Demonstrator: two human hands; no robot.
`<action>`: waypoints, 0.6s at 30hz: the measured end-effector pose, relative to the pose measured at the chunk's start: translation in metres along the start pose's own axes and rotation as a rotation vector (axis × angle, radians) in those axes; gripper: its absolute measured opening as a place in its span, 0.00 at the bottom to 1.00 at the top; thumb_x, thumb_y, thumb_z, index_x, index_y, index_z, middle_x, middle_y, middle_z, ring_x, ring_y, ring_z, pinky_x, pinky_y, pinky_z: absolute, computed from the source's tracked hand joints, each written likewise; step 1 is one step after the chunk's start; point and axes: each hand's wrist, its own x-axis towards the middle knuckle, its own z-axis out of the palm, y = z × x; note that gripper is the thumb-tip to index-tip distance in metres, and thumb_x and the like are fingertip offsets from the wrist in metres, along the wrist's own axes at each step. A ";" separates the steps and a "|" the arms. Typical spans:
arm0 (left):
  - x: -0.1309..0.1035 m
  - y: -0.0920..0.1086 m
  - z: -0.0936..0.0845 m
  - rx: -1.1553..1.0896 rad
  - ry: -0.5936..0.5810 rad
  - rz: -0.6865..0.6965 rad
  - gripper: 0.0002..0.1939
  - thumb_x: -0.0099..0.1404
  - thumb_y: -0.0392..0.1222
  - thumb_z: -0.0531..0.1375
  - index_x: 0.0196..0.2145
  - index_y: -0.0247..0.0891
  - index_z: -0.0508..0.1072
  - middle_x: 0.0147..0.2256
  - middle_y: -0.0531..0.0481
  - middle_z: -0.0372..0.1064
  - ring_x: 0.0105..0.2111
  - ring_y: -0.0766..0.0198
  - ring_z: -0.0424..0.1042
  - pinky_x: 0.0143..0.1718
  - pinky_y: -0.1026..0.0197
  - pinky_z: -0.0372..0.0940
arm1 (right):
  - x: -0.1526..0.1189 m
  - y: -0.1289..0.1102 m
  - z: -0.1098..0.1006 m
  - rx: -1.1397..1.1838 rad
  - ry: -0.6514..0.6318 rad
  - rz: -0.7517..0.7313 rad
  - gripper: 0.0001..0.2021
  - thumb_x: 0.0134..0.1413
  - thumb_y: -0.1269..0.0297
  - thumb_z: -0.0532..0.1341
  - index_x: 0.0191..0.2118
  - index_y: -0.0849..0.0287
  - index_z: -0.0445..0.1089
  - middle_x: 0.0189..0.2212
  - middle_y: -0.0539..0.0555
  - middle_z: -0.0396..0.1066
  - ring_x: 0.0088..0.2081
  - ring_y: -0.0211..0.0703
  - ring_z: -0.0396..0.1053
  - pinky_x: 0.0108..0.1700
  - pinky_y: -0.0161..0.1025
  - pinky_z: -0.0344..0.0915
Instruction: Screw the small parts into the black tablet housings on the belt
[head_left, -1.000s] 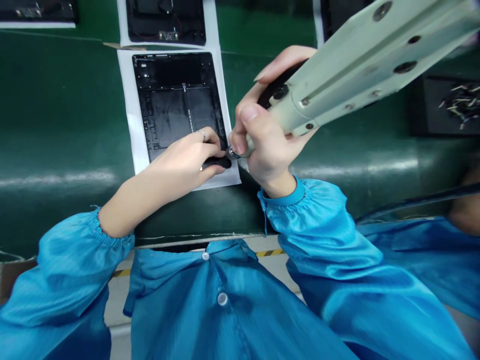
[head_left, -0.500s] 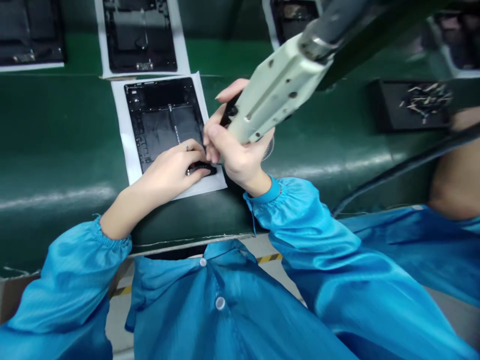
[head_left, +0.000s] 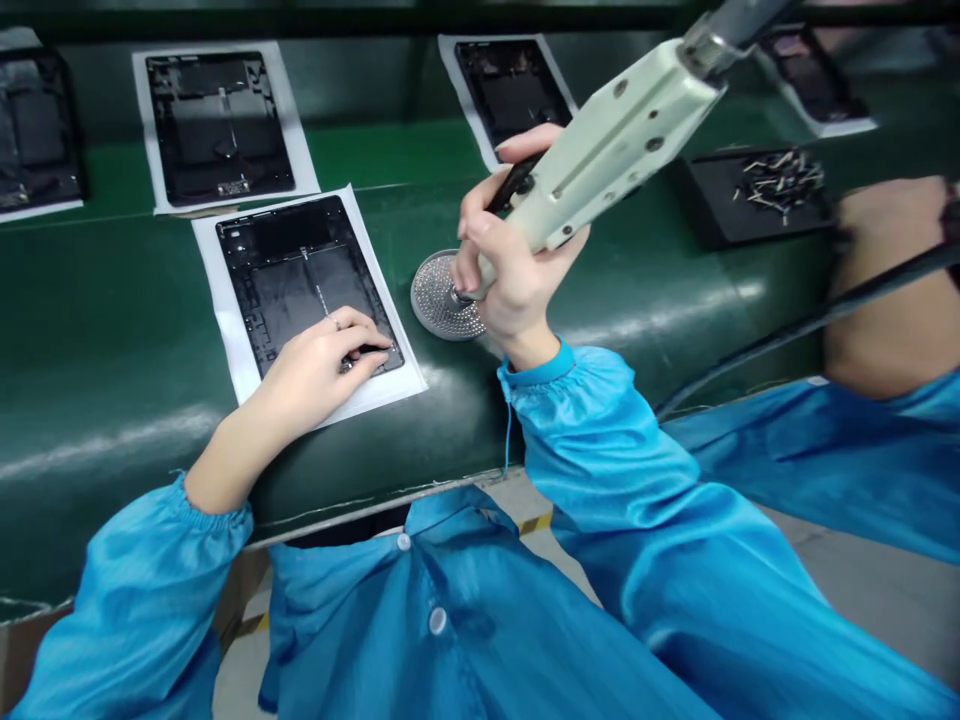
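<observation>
An opened black tablet-like device (head_left: 300, 275) lies on a white sheet (head_left: 225, 340) on the green bench. My left hand (head_left: 330, 360) rests over its lower right corner, thumb and fingers pinched around a small black part (head_left: 362, 352). My right hand (head_left: 514, 250) grips a pale electric screwdriver (head_left: 600, 140), which slants up to the right. The tool's lower end is over a round disc of small metal pieces (head_left: 442, 295), to the right of the device. My right fingers partly hide the tip.
More opened devices on white sheets stand behind, one at the back left (head_left: 225, 130) and one at the back middle (head_left: 514, 90). A black tray (head_left: 712, 205) with a pile of small parts is at the right. Beside it, a person's arm (head_left: 885, 290) and a dark cable (head_left: 795, 320) show.
My right hand has moved the screwdriver from the device's lower right corner over to the round disc. My left hand stays at the corner. The camera view has shifted.
</observation>
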 end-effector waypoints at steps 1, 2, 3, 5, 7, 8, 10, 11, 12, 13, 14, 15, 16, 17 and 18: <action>0.000 0.000 0.000 0.006 -0.001 -0.003 0.15 0.79 0.49 0.60 0.53 0.44 0.84 0.56 0.44 0.78 0.47 0.53 0.80 0.50 0.51 0.72 | 0.000 0.006 -0.002 0.017 0.011 -0.020 0.19 0.61 0.44 0.73 0.52 0.41 0.72 0.27 0.41 0.65 0.13 0.28 0.41 0.10 0.36 0.39; -0.001 0.000 0.000 0.011 0.000 -0.001 0.15 0.79 0.49 0.60 0.53 0.44 0.84 0.57 0.44 0.78 0.48 0.52 0.80 0.51 0.50 0.72 | 0.000 0.012 -0.002 0.038 0.014 -0.037 0.20 0.62 0.42 0.72 0.52 0.42 0.72 0.26 0.41 0.63 0.13 0.28 0.39 0.10 0.36 0.37; -0.001 0.000 -0.001 0.015 0.002 0.004 0.15 0.80 0.49 0.60 0.53 0.44 0.84 0.57 0.44 0.78 0.50 0.52 0.80 0.52 0.50 0.72 | -0.002 0.017 -0.003 0.061 0.005 -0.044 0.20 0.62 0.41 0.71 0.53 0.42 0.71 0.25 0.41 0.62 0.13 0.28 0.38 0.10 0.36 0.36; -0.002 0.000 -0.001 0.019 0.005 0.013 0.15 0.80 0.48 0.60 0.53 0.43 0.84 0.57 0.43 0.78 0.52 0.51 0.79 0.55 0.50 0.72 | -0.005 0.024 -0.003 0.103 -0.034 -0.044 0.22 0.63 0.41 0.71 0.54 0.42 0.70 0.26 0.41 0.61 0.13 0.28 0.36 0.10 0.36 0.36; -0.002 0.000 0.000 0.019 0.004 0.017 0.15 0.80 0.48 0.59 0.54 0.43 0.84 0.57 0.43 0.78 0.53 0.51 0.79 0.56 0.49 0.72 | -0.006 0.023 -0.005 0.124 -0.089 -0.026 0.23 0.62 0.41 0.72 0.55 0.41 0.68 0.26 0.41 0.60 0.13 0.28 0.37 0.11 0.35 0.38; -0.002 0.000 0.000 0.017 0.002 0.017 0.15 0.80 0.48 0.59 0.54 0.43 0.84 0.57 0.43 0.78 0.53 0.51 0.79 0.56 0.49 0.72 | -0.006 0.018 -0.006 0.119 -0.112 0.007 0.24 0.61 0.42 0.73 0.55 0.41 0.67 0.26 0.41 0.60 0.13 0.28 0.38 0.11 0.35 0.40; -0.002 0.001 0.000 0.018 0.003 0.018 0.15 0.80 0.48 0.59 0.54 0.43 0.84 0.57 0.44 0.78 0.54 0.51 0.80 0.56 0.49 0.72 | -0.005 0.004 -0.009 0.085 -0.140 0.112 0.23 0.60 0.44 0.74 0.53 0.42 0.68 0.27 0.41 0.62 0.14 0.29 0.43 0.12 0.35 0.45; -0.002 0.001 0.001 0.021 0.004 0.020 0.15 0.80 0.47 0.59 0.54 0.43 0.84 0.57 0.44 0.78 0.54 0.51 0.80 0.56 0.49 0.72 | -0.004 -0.003 -0.010 0.055 -0.159 0.188 0.21 0.60 0.47 0.75 0.52 0.43 0.68 0.27 0.41 0.64 0.14 0.30 0.46 0.13 0.35 0.48; -0.001 0.001 0.001 0.025 0.006 0.021 0.15 0.80 0.47 0.59 0.54 0.43 0.84 0.57 0.44 0.77 0.53 0.51 0.80 0.56 0.49 0.72 | -0.003 -0.011 -0.010 0.040 -0.165 0.239 0.20 0.61 0.49 0.75 0.50 0.44 0.68 0.27 0.41 0.65 0.14 0.30 0.48 0.14 0.34 0.50; -0.001 0.001 0.001 0.029 0.010 0.022 0.14 0.80 0.46 0.59 0.54 0.43 0.84 0.57 0.44 0.78 0.53 0.51 0.80 0.56 0.49 0.72 | -0.002 -0.017 -0.010 0.036 -0.168 0.272 0.19 0.60 0.51 0.75 0.49 0.45 0.68 0.27 0.40 0.66 0.14 0.30 0.49 0.14 0.34 0.50; -0.001 0.001 0.002 0.032 0.013 0.024 0.14 0.80 0.46 0.59 0.53 0.43 0.84 0.56 0.45 0.78 0.53 0.52 0.80 0.55 0.49 0.72 | -0.002 -0.022 -0.009 0.040 -0.171 0.293 0.19 0.60 0.52 0.75 0.49 0.46 0.68 0.27 0.40 0.67 0.14 0.30 0.50 0.14 0.34 0.51; -0.001 0.001 0.002 0.033 0.016 0.026 0.14 0.80 0.46 0.60 0.53 0.43 0.84 0.56 0.45 0.78 0.52 0.52 0.80 0.55 0.50 0.72 | -0.002 -0.025 -0.008 0.050 -0.172 0.299 0.19 0.59 0.53 0.75 0.48 0.46 0.68 0.26 0.39 0.67 0.13 0.30 0.50 0.13 0.34 0.52; -0.001 0.001 0.002 0.033 0.020 0.029 0.14 0.80 0.46 0.60 0.53 0.42 0.84 0.56 0.45 0.78 0.52 0.52 0.80 0.55 0.50 0.72 | -0.002 -0.026 -0.008 0.059 -0.177 0.305 0.19 0.58 0.53 0.76 0.48 0.46 0.68 0.26 0.39 0.67 0.13 0.30 0.50 0.13 0.34 0.53; -0.002 0.001 0.002 0.032 0.025 0.033 0.14 0.80 0.46 0.60 0.53 0.42 0.84 0.56 0.45 0.78 0.52 0.52 0.80 0.55 0.50 0.72 | -0.002 -0.027 -0.007 0.063 -0.184 0.315 0.20 0.58 0.54 0.76 0.48 0.46 0.68 0.26 0.39 0.67 0.13 0.31 0.50 0.13 0.35 0.54; -0.002 0.001 0.002 0.031 0.028 0.036 0.14 0.80 0.45 0.60 0.53 0.42 0.84 0.56 0.46 0.77 0.52 0.52 0.80 0.55 0.50 0.72 | -0.002 -0.027 -0.006 0.066 -0.184 0.323 0.19 0.58 0.54 0.77 0.48 0.46 0.69 0.26 0.39 0.67 0.13 0.31 0.50 0.13 0.35 0.56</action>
